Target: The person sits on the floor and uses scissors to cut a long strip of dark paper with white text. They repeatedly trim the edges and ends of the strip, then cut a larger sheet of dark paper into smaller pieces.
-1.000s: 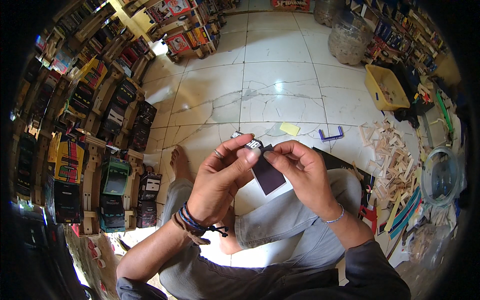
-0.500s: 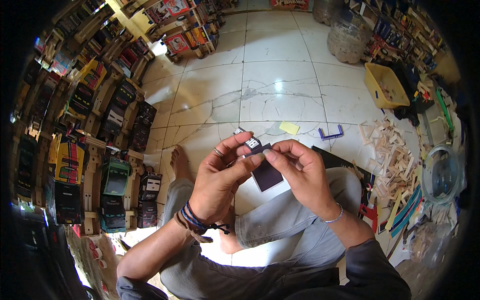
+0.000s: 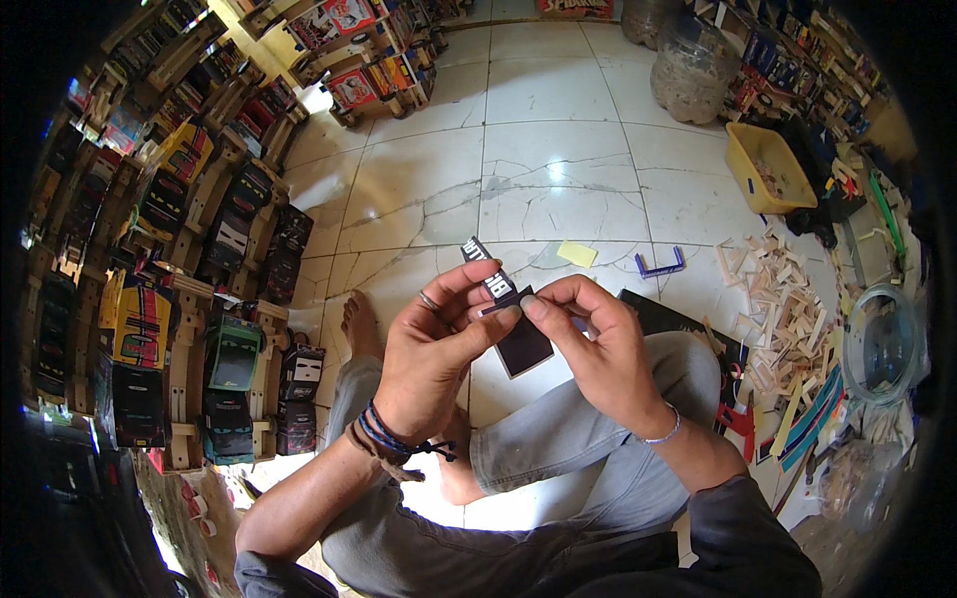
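Observation:
Above my crossed legs, both hands hold a small dark panel with thin pale edges. A dark strip with white lettering juts up from its upper end, between the fingers of my left hand. My left thumb and fingers are closed on the piece near where the strip meets the panel. Right beside that thumb, my right hand pinches the panel's upper corner between thumb and forefinger. The fingers hide how strip and panel are joined. On the tiles beyond lie a purple U-shaped piece and a yellow slip.
Small pale wooden pieces are heaped at the right, near a yellow basin and a round clear container. A red tool lies by my right knee. Box-bodied wooden toy vehicles stack up at the left.
The lettered strip now stands out farther above my left fingers, showing more of its lettering. The panel has tilted and shifted slightly left. Both hands keep their pinch.

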`<state>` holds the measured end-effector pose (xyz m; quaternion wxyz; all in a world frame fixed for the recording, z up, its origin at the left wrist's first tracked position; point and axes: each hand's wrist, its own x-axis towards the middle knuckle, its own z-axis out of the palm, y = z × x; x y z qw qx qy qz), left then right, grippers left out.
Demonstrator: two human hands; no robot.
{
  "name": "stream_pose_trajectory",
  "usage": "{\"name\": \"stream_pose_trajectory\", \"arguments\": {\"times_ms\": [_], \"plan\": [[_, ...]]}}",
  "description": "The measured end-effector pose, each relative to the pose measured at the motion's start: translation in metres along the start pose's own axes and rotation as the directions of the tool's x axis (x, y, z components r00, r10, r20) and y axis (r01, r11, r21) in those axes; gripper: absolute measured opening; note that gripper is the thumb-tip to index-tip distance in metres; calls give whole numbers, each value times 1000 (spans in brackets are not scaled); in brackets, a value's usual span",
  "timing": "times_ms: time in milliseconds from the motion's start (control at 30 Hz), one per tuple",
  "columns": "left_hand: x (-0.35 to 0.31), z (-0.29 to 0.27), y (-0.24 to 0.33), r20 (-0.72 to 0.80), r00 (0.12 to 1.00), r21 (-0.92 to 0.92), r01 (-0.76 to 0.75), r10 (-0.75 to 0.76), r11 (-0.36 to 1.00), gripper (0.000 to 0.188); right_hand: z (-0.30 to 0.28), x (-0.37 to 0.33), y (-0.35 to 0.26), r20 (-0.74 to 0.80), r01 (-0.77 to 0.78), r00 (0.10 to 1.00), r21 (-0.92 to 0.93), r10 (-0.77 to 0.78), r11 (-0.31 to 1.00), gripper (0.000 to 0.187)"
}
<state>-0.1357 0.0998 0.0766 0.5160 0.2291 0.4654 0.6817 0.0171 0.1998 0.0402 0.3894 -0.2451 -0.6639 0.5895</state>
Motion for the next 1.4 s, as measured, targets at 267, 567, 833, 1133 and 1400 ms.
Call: {"name": "stream_pose_trajectory", "arguments": {"times_ms": [267, 567, 833, 1133, 1400], "plan": [[-4, 2, 3, 6, 992, 214, -123, 124, 969, 48, -3, 1, 3, 114, -121, 988, 176, 102, 977, 19], [-2, 0, 4, -7, 990, 176, -139, 142, 975, 46, -5, 1, -1, 118, -143, 985, 131, 128, 981, 32], [-4, 0, 6, 23, 990, 146, -142, 140, 979, 47, -3, 3, 2, 203, -66, 979, 281, 8, 957, 49], [-5, 5, 11, 93, 992, 101, -98, 89, 990, 59, -7, 4, 2, 214, -49, 977, 326, -24, 944, 58], [-9, -8, 14, 149, 989, 380, -58, 1, 923, 84, -22, 5, -2, 146, 533, 828, -508, -542, 677, 71]]}}
